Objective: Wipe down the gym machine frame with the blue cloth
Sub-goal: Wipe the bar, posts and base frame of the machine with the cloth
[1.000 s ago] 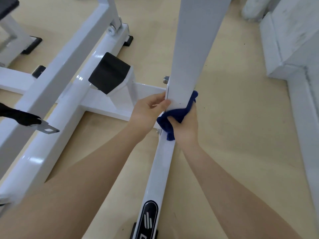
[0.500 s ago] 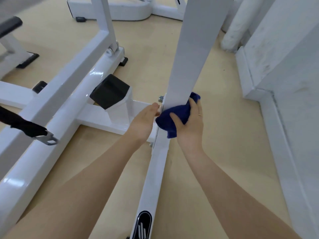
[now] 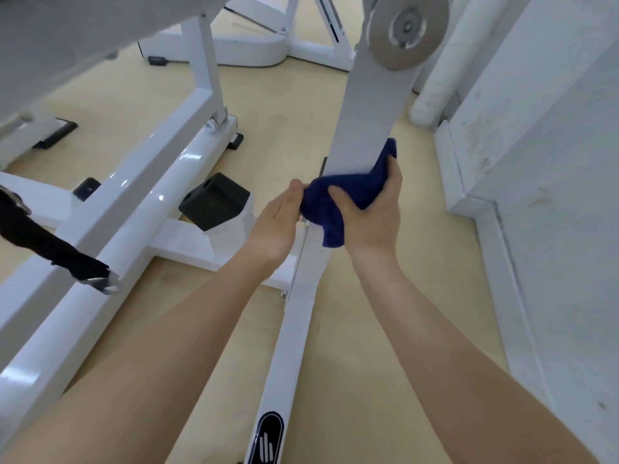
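Cloth's creeping up the post now

Since a second ago the blue cloth (image 3: 348, 195) slid from the post's foot a bit higher up the upright frame post (image 3: 365, 122); so the wipe's heading upward. Right hand (image 3: 371, 209) clamps it, left hand (image 3: 284, 216) touches its left edge, fingers relaxed. Post's long axis runs up, leaning far-right.

Two bare hands are in view, the left hand (image 3: 279, 219) and the right hand (image 3: 371, 209), both at the white upright post (image 3: 368, 112). One blue cloth (image 3: 338, 199) wraps the post's lower end. One round metal disc (image 3: 407, 28) sits near the post's top. Left of the post stand one black block (image 3: 214, 200) and one black strap (image 3: 43, 242) with one metal buckle (image 3: 105, 284).
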Motion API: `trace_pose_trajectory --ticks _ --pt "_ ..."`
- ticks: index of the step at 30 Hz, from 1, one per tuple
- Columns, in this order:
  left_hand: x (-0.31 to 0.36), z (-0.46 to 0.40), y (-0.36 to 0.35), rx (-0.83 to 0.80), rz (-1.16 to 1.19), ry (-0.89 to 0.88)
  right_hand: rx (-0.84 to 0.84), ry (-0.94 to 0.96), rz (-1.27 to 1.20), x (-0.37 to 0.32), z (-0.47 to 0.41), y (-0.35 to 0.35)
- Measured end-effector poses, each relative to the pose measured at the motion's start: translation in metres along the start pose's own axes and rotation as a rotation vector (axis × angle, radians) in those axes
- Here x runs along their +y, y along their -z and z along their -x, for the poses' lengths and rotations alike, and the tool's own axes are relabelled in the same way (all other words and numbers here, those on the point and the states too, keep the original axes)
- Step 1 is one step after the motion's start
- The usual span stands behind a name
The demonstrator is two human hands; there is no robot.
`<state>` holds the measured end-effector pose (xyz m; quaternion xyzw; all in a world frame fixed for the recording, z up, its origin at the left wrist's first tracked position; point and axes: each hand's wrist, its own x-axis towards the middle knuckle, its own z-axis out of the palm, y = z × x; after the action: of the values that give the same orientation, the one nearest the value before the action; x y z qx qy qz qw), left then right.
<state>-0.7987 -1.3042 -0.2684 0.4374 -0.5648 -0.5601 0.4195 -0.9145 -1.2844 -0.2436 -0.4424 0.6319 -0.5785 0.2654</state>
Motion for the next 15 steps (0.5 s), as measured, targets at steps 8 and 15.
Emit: trace_pose_trajectory --ticks 8,15 --pt "0.000 0.003 -0.001 -0.006 -0.022 0.015 0.000 0.027 -0.097 -0.005 -0.005 -0.007" --pt "0.004 0.007 -0.004 -0.007 0.063 0.085 0.111 0.131 -0.095 -0.052 -0.009 -0.001"
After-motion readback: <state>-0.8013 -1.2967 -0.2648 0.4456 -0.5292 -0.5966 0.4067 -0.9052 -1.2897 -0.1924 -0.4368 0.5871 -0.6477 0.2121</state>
